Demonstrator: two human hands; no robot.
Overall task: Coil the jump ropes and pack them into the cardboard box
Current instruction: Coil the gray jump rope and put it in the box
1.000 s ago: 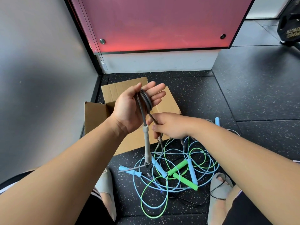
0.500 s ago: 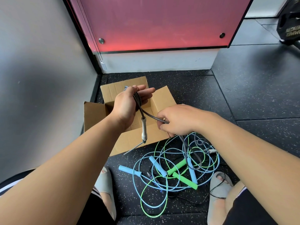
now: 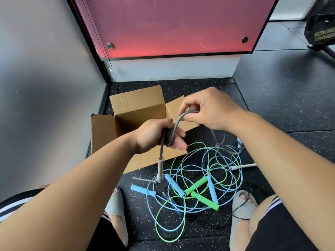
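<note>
A grey jump rope (image 3: 176, 123) is wound in several loops round my left hand (image 3: 155, 135), which holds the coil in front of the open cardboard box (image 3: 107, 131). One pale grey handle (image 3: 160, 169) hangs straight down from that hand. My right hand (image 3: 208, 110) pinches the rope's free length above and to the right of the coil; the rest of the rope trails down to the floor, ending in a second pale handle (image 3: 243, 166). On the floor lies a tangle of blue and green jump ropes (image 3: 195, 180) with blue handles (image 3: 143, 190) and green handles (image 3: 204, 200).
The box stands in a corner, against a grey wall (image 3: 41, 87) on the left and a red panel (image 3: 172, 26) behind. My feet in grey slides (image 3: 242, 201) flank the rope pile. A black weight plate (image 3: 320, 24) sits at the far right on the black rubber floor.
My right hand has risen from low beside the coil to above and right of it, drawing the grey rope up over my left hand. My left hand has turned and lowered a little.
</note>
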